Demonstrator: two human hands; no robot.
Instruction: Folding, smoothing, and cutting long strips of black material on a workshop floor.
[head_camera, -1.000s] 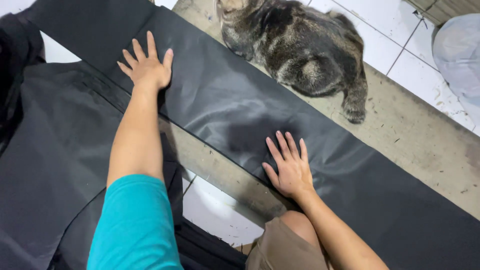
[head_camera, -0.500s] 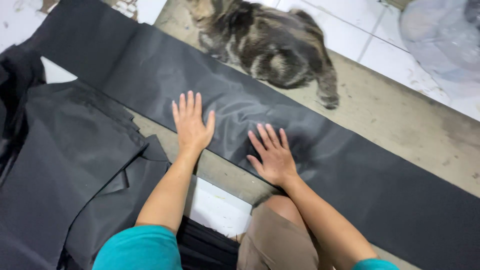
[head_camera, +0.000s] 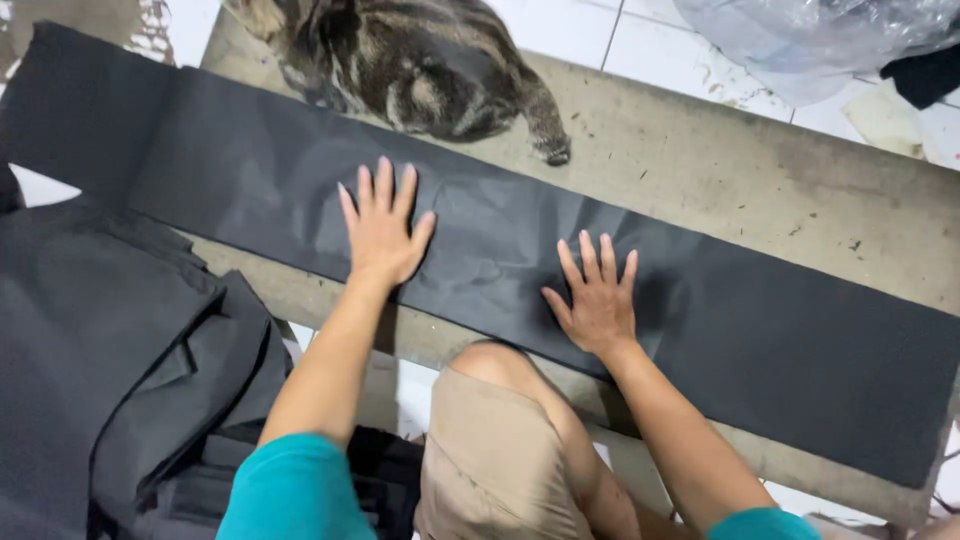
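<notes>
A long strip of black fabric (head_camera: 780, 340) lies flat across a dirty beige board (head_camera: 760, 190) on the floor. My left hand (head_camera: 383, 225) presses flat on the strip's middle, fingers spread. About a hand's width to its right, my right hand (head_camera: 598, 298) also lies flat on the strip with fingers apart. Neither hand holds anything. My bent knee (head_camera: 500, 440) in tan cloth sits just below the strip between my arms.
A tabby cat (head_camera: 410, 65) sits at the strip's far edge, its paw close to the fabric. A pile of black fabric pieces (head_camera: 110, 360) lies at the left. A clear plastic bag (head_camera: 810, 40) rests on white tiles at top right.
My left hand has slid right along the strip from its far left part to the middle. The right hand also shifted right. The view has panned right along the strip.
</notes>
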